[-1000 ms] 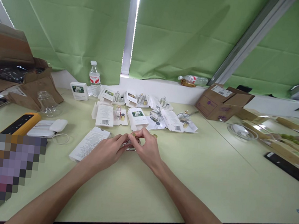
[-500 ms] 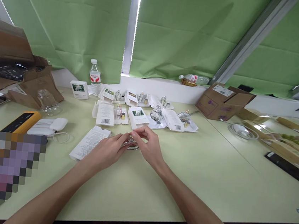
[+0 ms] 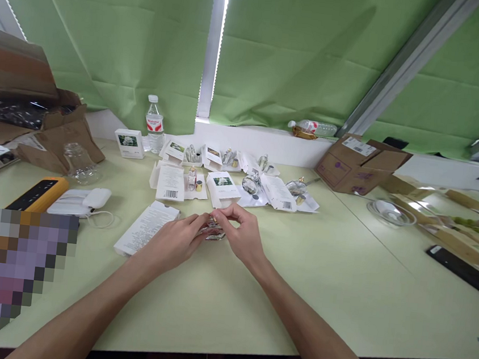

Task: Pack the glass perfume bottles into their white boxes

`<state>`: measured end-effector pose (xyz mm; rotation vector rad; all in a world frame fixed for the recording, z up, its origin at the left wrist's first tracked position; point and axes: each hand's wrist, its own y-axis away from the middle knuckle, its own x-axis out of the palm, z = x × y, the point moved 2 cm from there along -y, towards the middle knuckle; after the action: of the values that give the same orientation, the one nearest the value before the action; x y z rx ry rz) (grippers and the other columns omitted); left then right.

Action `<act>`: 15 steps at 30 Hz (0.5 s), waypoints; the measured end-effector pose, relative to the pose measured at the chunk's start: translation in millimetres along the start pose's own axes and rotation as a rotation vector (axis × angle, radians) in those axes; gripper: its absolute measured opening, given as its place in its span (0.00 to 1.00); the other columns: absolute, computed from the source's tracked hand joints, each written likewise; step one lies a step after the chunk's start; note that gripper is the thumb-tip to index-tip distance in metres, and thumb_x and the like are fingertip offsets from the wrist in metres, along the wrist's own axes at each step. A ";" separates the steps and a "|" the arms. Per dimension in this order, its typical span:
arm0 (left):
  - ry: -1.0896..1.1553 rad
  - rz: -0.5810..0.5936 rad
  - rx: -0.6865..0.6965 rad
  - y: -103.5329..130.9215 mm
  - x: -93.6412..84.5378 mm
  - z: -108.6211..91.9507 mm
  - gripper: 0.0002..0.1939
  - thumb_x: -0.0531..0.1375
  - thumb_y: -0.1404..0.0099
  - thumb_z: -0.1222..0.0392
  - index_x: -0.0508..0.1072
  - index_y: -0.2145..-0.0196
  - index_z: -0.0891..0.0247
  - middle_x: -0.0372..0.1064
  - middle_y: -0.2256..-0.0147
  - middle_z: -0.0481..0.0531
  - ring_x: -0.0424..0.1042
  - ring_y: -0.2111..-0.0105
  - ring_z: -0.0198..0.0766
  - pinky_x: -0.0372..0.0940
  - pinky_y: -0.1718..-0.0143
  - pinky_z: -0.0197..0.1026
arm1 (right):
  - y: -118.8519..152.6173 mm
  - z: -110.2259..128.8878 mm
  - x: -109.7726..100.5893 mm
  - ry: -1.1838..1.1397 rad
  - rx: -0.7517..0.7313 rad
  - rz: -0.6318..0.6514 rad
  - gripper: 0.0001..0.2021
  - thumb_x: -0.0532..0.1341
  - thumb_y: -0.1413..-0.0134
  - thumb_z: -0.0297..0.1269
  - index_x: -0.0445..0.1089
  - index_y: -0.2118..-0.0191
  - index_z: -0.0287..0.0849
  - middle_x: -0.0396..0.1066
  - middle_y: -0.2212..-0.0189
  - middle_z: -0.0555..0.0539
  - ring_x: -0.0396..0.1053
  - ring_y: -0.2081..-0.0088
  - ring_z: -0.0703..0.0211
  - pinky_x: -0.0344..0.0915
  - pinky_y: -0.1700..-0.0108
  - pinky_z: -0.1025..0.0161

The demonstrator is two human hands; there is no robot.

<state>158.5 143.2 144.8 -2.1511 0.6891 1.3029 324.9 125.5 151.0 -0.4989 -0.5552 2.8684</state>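
A small clear glass perfume bottle (image 3: 215,233) lies between my hands near the middle of the table, partly hidden by fingers. My left hand (image 3: 179,233) is closed around its left side. With the thumb and fingers pinched, my right hand (image 3: 243,229) grips the gold-coloured neck at its top. Beside my left wrist lies a white printed carton (image 3: 147,228). Just beyond the hands are an opened white box with a flower picture (image 3: 223,188), a small upright bottle (image 3: 191,179) with a gold cap (image 3: 198,186), and a round glass bottle (image 3: 250,184).
More opened boxes and bottles stand in rows at the back, near a water bottle (image 3: 155,125). A cardboard box (image 3: 352,165) and a clear round lid (image 3: 391,212) are to the right. At left are a yellow device (image 3: 38,195), a white charger (image 3: 77,201) and a glass jar (image 3: 79,164).
The view has shifted slightly, so everything sits a little further right. My fingers have moved slightly at the bottle's top, where a bit of gold now shows; both hands still hold it.
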 end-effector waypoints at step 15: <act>0.015 -0.012 -0.001 -0.8 1.6 0.5 0.16 0.45 0.27 0.52 0.62 0.46 0.56 0.71 0.56 0.55 0.74 0.60 0.46 0.66 0.64 0.43 | -1.6 0.6 1.9 0.061 -0.011 0.003 0.11 0.61 0.43 0.41 0.66 0.73 0.44 0.73 0.74 0.51 0.72 0.68 0.58 0.68 0.63 0.61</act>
<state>159.4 143.9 143.3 -2.1643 0.6811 1.2824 323.1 127.2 151.6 -0.5866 -0.5609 2.8441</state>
